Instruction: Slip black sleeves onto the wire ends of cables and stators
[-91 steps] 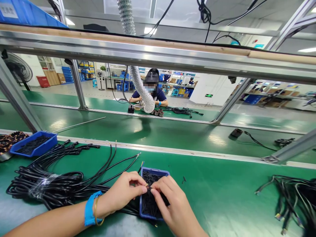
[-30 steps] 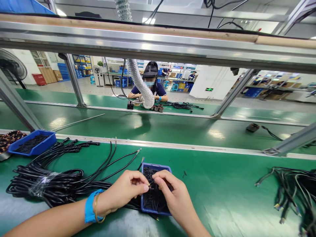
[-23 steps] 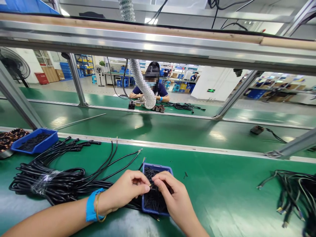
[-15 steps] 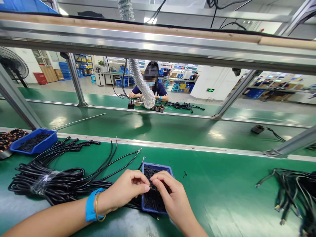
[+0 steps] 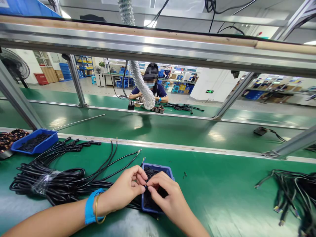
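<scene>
My left hand [image 5: 125, 192] and my right hand [image 5: 164, 197] meet over a small blue tray [image 5: 170, 171] full of short black tube pieces. Both hands pinch closed at their fingertips around something thin and black, a wire end or a tube piece; I cannot make out which. A blue wrist strap and a gold bangle sit on my left wrist [image 5: 92, 207]. A bundle of black cables [image 5: 56, 184], bound with clear tape, lies to the left, its ends running under my left hand.
A second blue tray [image 5: 34, 144] of black pieces stands at the far left. Loose black cables [image 5: 293, 194] lie at the right. A green conveyor belt [image 5: 160, 130] runs beyond the bench edge. Across it a person [image 5: 150, 89] works beside a flexible duct [image 5: 142, 87].
My hands have stayed over the small blue tray, with the fingertips drawing closer together and the right hand shifting slightly left. A dark part on the conveyor drifted right.
</scene>
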Action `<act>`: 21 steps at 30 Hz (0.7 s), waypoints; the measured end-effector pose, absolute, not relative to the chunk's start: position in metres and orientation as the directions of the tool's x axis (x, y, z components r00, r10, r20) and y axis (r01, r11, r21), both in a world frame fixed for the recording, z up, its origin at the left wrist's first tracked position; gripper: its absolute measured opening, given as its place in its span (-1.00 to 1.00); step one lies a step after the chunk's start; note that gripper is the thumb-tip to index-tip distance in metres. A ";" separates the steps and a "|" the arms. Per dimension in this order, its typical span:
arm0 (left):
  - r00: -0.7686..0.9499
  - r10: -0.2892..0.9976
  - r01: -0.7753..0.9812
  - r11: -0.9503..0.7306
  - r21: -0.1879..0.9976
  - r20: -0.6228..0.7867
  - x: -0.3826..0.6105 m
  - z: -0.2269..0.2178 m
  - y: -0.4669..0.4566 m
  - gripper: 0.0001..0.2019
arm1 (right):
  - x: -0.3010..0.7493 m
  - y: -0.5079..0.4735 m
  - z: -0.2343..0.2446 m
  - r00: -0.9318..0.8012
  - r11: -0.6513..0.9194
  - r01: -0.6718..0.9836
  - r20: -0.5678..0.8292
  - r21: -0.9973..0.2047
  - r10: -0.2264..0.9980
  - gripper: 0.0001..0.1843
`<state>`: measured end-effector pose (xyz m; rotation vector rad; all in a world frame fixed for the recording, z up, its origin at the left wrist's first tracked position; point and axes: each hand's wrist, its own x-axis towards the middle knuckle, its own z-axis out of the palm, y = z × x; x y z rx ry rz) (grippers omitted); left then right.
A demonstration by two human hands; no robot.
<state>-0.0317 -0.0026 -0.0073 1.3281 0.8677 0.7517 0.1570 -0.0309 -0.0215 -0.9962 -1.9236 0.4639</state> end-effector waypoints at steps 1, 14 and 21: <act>0.493 0.863 0.033 0.107 0.994 -0.110 -0.031 -0.008 -0.003 -0.77 | 0.156 -0.031 -0.022 -0.282 0.619 0.457 0.555 -0.639 0.782 -0.85; 0.497 0.851 0.017 0.186 0.982 -0.170 -0.029 -0.015 -0.006 -0.74 | 0.165 -0.034 -0.015 -0.379 0.672 0.483 0.558 -0.561 0.738 -0.83; 0.553 0.830 0.653 -0.377 0.657 -0.074 -0.077 0.049 0.012 -0.78 | 0.157 -0.037 -0.028 -0.606 0.662 0.342 0.382 -0.666 0.698 -0.88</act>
